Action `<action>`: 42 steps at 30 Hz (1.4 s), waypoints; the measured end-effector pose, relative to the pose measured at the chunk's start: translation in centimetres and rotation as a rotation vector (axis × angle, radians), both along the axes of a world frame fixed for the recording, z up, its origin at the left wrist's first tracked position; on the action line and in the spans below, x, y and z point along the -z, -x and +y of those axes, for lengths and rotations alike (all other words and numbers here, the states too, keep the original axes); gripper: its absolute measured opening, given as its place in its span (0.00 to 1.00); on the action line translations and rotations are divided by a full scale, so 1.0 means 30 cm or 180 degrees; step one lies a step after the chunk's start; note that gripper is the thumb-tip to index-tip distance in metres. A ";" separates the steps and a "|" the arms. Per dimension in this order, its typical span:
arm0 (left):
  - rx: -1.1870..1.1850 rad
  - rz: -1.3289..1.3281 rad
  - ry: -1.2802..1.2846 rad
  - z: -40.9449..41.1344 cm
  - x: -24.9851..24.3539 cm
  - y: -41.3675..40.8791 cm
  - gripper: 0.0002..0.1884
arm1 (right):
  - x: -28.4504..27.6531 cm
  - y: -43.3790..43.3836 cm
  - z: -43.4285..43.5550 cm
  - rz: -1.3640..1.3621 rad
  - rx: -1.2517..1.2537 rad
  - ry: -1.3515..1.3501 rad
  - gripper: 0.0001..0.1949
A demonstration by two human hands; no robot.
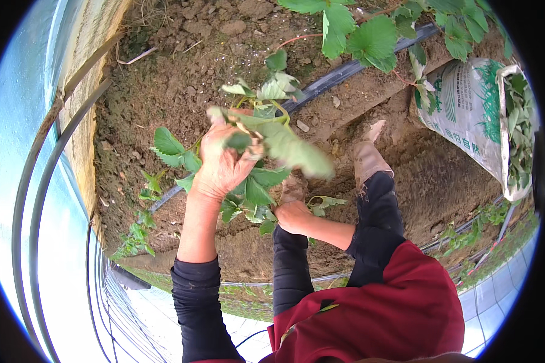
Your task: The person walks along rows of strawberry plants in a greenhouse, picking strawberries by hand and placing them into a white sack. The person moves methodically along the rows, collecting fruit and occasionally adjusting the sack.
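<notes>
My left hand is closed around cut-looking strawberry leaves, which are blurred and show pale undersides. Around it grows a strawberry plant with green toothed leaves, rooted in brown soil. Lower down, my right hand reaches in beside the plant, close to my boot and knee. Its fingers are turned away and hidden, so its grip does not show. A wilted leaf on a yellowish stem sticks out just behind that hand.
Black drip tape runs along the soil bed. More strawberry plants stand at the top. At right lies a white printed sack holding picked leaves. Bent greenhouse poles and plastic film border the left.
</notes>
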State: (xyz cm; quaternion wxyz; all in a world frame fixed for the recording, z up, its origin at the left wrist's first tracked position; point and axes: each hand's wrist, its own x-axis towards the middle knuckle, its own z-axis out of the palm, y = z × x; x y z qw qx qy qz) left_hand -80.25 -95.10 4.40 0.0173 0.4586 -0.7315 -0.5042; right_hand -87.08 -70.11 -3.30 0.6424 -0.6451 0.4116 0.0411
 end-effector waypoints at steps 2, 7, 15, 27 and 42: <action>0.0018 -0.0558 -0.0192 -0.008 0.017 0.000 0.14 | -0.011 0.007 -0.018 0.0062 -0.0125 -0.0042 0.12; -0.1653 -0.0162 -0.0613 -0.063 -0.006 0.107 0.13 | -0.005 0.027 -0.033 0.0023 -0.0229 -0.0129 0.12; -0.0053 -0.1344 -0.0019 -0.161 0.016 0.193 0.22 | 0.004 0.030 -0.017 0.0087 -0.0053 -0.0090 0.08; -0.1675 -0.0632 0.0023 -0.229 0.242 0.032 0.11 | 0.000 0.041 -0.029 0.0064 0.0099 -0.0158 0.08; -0.2967 0.1427 0.0135 -0.287 0.114 0.015 0.13 | -0.011 0.059 -0.043 0.0061 0.0403 -0.0055 0.07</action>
